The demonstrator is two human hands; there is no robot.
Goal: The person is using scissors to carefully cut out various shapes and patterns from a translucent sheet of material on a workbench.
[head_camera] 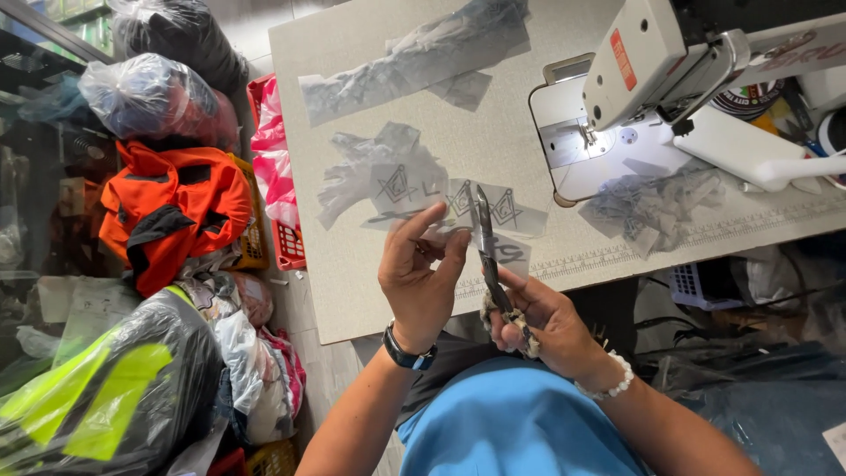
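My left hand (pixel 421 280) pinches one small thin piece (pixel 429 249) between thumb and fingertips, just above the near edge of the sewing table (pixel 352 291); the piece is mostly hidden by my fingers, so I cannot tell its shape or colour. My right hand (pixel 544 324) is closed around the wrapped handles of one pair of scissors (pixel 487 247), whose blades point away from me and lie close together, their tips just beside the pinched piece; whether they touch it I cannot tell. One dark watch (pixel 407 355) sits on my left wrist, one white bead bracelet (pixel 612 383) on my right. On the table beyond my hands lie clear plastic sleeves with dark emblem patches (pixel 397 185); at least three emblems can be counted, the rest blurred under the film. A longer clear bag (pixel 414 57) lies toward the far edge, its contents indistinct. One white sewing machine (pixel 652 62) stands at the right end, cut off by the frame, with a heap of small grey pieces (pixel 656 207) in front of it. Left of the table, one orange jacket (pixel 172 207) lies among bagged garments.
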